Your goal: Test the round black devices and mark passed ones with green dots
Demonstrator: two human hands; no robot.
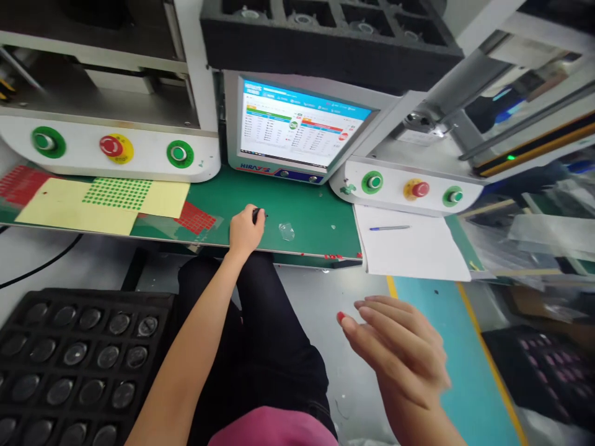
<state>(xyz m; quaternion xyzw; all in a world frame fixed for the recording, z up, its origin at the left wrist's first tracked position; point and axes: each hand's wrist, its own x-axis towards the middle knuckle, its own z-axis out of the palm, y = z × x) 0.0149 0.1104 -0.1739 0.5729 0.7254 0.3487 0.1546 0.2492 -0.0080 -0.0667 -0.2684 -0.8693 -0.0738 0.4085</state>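
Note:
My left hand (246,230) rests on the green bench top (316,217), its fingers closed round a small black object (256,215). Just right of it lies a small clear plastic piece (287,231). My right hand (402,347) is in the air in front of the bench, fingers extended and slightly blurred, with a small red sticker (341,316) on the thumb tip. Left of my left hand lie a sheet of red stickers (196,217) and a yellow sheet with green dots (118,193).
A monitor (297,124) stands behind the bench between two machines with green and red buttons. White paper (409,248) with a pen (389,228) lies right. A black tray (69,365) of round parts is lower left; a foam tray (325,49) sits above the monitor.

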